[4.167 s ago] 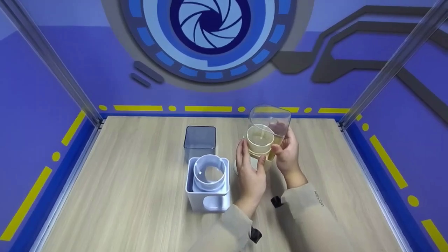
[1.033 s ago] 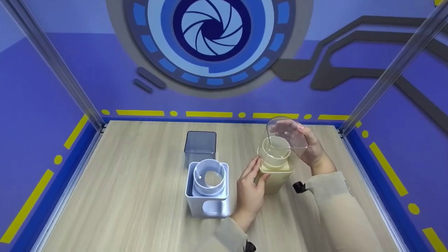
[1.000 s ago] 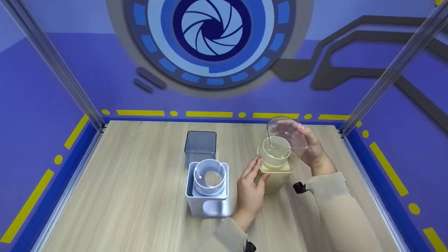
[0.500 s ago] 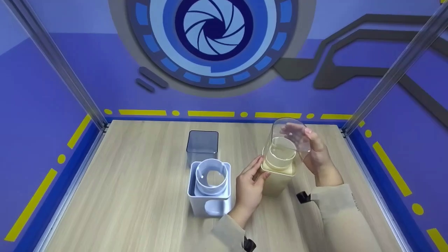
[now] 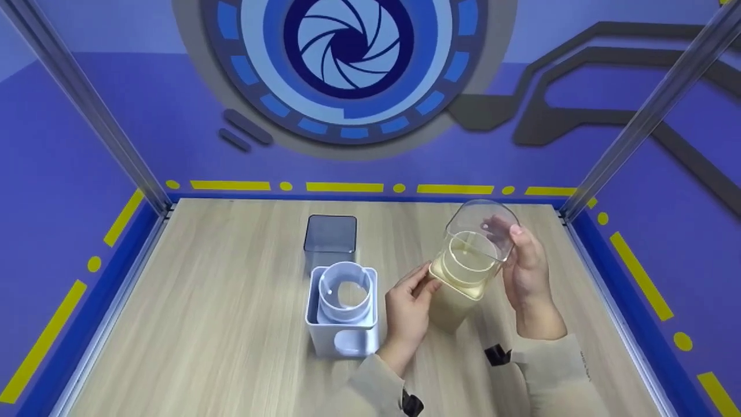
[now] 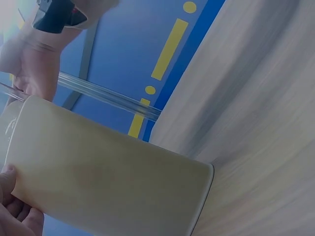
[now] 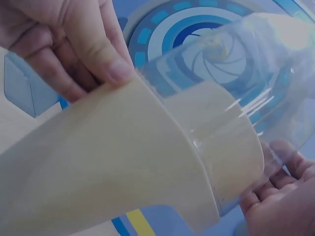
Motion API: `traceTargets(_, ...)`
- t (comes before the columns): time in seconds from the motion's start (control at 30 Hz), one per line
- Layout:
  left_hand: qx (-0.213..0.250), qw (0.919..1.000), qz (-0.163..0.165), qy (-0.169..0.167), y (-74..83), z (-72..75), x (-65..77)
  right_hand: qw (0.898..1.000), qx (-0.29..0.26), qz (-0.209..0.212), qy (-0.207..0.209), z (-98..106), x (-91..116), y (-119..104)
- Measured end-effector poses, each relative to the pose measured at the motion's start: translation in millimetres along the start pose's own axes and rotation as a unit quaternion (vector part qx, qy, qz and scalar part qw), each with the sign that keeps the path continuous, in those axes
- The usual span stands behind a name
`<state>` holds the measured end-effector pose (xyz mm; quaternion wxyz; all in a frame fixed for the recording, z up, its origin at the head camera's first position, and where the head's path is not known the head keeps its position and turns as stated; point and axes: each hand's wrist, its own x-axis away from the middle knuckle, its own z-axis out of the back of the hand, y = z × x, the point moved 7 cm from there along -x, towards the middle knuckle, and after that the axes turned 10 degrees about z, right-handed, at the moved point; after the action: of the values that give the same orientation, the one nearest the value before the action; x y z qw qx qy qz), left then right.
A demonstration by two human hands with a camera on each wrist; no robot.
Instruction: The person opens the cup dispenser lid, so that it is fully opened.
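Left hand (image 5: 408,313) pinches cream container (image 5: 454,310) near its top; right hand (image 5: 528,272) curls round clear cover (image 5: 477,219), which sits over the round neck (image 7: 221,132). Container tilted, over right half of table (image 5: 231,289), in from right edge; can't tell if base touches. Risk: cover pushed or pulled askew could bind on neck; left grip is at one side only, so container may twist or slip. Pale blue box (image 5: 343,313) stands near table's middle, dark cover (image 5: 330,234) just behind, toward back edge. Blue-purple walls (image 5: 145,116), metal posts (image 5: 98,107) at back corners.
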<state>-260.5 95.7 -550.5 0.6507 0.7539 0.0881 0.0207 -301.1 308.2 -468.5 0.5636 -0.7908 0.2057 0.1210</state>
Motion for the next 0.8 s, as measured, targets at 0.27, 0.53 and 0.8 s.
traceTargets(0.27,-0.033,0.9989,-0.033,0.006,-0.9,0.1,-1.8,0.996,0.019,0.007,0.084,-1,13,-2)
traceTargets(0.53,-0.150,0.9878,-0.020,-0.038,5.9,-12.2,8.2,0.999,0.030,0.002,0.027,1,7,-2)
traceTargets(0.8,-0.257,0.9652,0.027,-0.042,5.0,-30.9,18.6,0.997,0.045,-0.003,-0.065,6,-3,-3)
